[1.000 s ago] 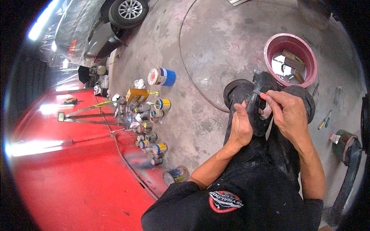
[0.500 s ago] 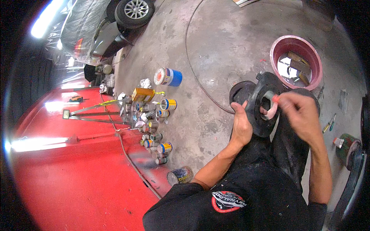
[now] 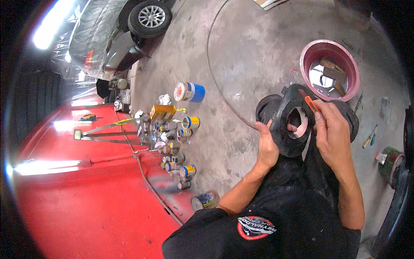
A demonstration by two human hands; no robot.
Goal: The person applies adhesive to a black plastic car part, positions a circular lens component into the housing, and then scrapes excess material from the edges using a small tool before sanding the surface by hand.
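Over my lap I hold a black moulded part (image 3: pixel 294 149) with a round opening; it looks like a fog-lamp surround. Pale pinkish material shows along the inside of that opening. My left hand (image 3: pixel 268 149) is closed on the part's left side, its thumb up along the outside and some fingers seen through the hole. In my right hand (image 3: pixel 334 134) is an orange utility knife (image 3: pixel 310 104), its tip at the upper right rim of the black part. Whether the blade touches the rim, I cannot tell.
A maroon basin (image 3: pixel 307 60) with water and blocks stands beyond my right knee. Screwdrivers (image 3: pixel 369 136) and a paint-stained can (image 3: pixel 391 166) lie to the right. Several paint cans (image 3: pixel 191 122), a blue can (image 3: pixel 196 93) and a hose (image 3: pixel 212 69) are left, near a red panel (image 3: pixel 86 207).
My right hand has turned and moved slightly down; the orange knife, blurred before at the opening, now points up at the rim. The black part has tilted a little in my left hand.
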